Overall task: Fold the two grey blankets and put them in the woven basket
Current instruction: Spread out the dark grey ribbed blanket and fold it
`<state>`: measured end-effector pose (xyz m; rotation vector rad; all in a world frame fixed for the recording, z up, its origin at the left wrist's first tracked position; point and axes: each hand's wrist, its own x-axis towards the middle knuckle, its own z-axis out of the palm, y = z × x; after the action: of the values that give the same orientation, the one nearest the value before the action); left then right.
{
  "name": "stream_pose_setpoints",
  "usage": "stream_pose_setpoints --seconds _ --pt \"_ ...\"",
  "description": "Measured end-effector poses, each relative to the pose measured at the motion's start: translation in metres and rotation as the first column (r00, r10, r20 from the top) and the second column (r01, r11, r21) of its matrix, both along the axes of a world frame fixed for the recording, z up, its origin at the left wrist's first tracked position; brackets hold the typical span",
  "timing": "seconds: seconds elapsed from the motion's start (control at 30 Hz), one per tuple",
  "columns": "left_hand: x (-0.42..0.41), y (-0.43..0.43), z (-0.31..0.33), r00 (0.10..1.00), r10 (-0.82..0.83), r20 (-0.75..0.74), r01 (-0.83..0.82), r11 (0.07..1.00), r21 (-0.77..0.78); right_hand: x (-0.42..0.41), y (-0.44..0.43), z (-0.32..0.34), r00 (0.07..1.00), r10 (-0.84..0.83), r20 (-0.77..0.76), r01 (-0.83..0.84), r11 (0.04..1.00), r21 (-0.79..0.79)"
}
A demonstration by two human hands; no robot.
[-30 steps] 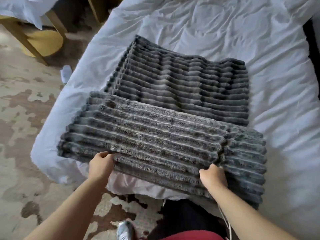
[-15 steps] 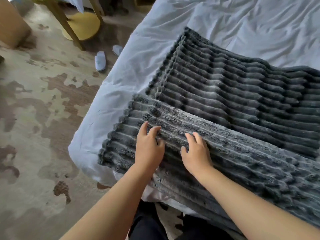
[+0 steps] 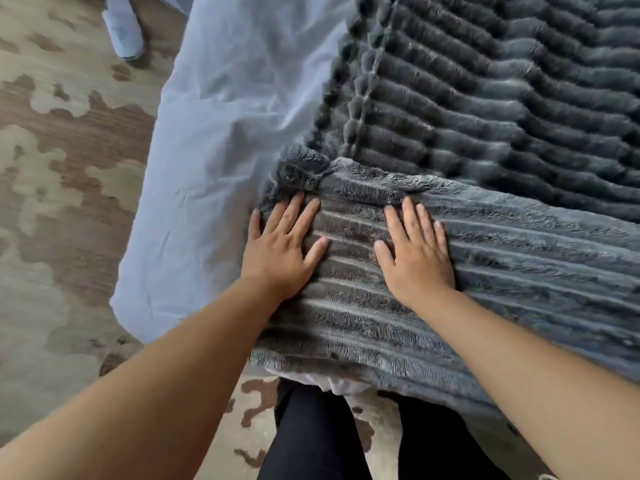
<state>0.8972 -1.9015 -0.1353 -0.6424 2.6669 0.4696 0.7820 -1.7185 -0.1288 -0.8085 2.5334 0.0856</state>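
Left hand (image 3: pixel 280 247) and right hand (image 3: pixel 415 251) flat on a folded grey blanket (image 3: pixel 502 289) on the bed (image 3: pixel 214 133)
Left of the hands, patterned carpet (image 3: pixel 52 168) and a white slipper (image 3: pixel 123 27); both hands lie side by side, fingers straight, gripping nothing, near the blanket's left end; beyond them a second grey blanket (image 3: pixel 485 98) touches it

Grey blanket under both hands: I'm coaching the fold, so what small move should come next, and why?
Probably slide the left hand up to flatten the bunched corner. Both hands, the right hand too, lie flat on the near grey blanket, whose ribs look smooth except that ruffled far-left corner.
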Motion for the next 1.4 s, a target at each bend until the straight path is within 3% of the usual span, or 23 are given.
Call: stream_pose_setpoints --seconds 0.13,0.27,0.43,0.6,0.7,0.8,0.87,0.93,1.0,1.17,1.4 --pt "-0.030 0.031 0.031 0.987 0.154 -0.049 -0.155 0.988 -0.003 -0.002 -0.002 0.009 0.999 -0.041 0.033 0.040 0.999 0.026" --pt "-0.039 0.086 0.051 0.978 0.088 -0.188 -0.076 0.995 0.071 -0.005 -0.004 0.014 0.996 -0.056 0.074 0.057 0.998 -0.011" --pt "-0.017 0.110 0.004 0.998 0.052 -0.019 -0.052 0.998 -0.017 -0.016 0.033 0.007 0.995 0.056 -0.084 -0.059 0.998 -0.034" --pt "-0.032 0.118 -0.019 0.990 0.045 0.130 -0.033 0.995 -0.092 -0.045 0.120 0.002 0.995 0.035 -0.097 -0.035 0.999 -0.004" --pt "-0.056 0.136 0.002 0.951 0.139 0.276 -0.090 0.979 -0.183 -0.060 0.171 0.010 0.997 -0.010 -0.079 0.011 1.000 0.012" --pt "-0.094 0.197 0.038 0.941 0.301 0.157 -0.268 0.942 -0.201 -0.065 0.200 0.017 0.999 -0.018 -0.045 0.016 0.999 -0.052" --pt "-0.112 0.260 0.050 0.988 0.153 -0.034 -0.156 0.984 -0.089 -0.070 0.213 0.020 0.999 -0.033 -0.010 0.031 0.992 -0.119" --pt "-0.117 0.316 0.047 0.992 -0.040 -0.123 0.044 0.999 0.030 -0.079 0.234 0.021 0.997 -0.079 0.017 0.080 0.981 -0.177" --pt "-0.115 0.343 0.029 0.992 -0.113 -0.061 0.115 0.993 0.023 -0.091 0.265 0.017 0.995 -0.101 0.010 0.101 0.975 -0.197" --pt "-0.122 0.346 -0.026 0.993 -0.104 0.063 0.109 0.990 -0.087 -0.113 0.369 -0.007 0.988 -0.146 -0.059 0.137 0.980 -0.143" --pt "-0.130 0.347 -0.015 0.975 -0.123 0.183 0.133 0.990 -0.044 -0.116 0.441 -0.001 0.932 -0.320 -0.168 0.332 0.942 0.051"
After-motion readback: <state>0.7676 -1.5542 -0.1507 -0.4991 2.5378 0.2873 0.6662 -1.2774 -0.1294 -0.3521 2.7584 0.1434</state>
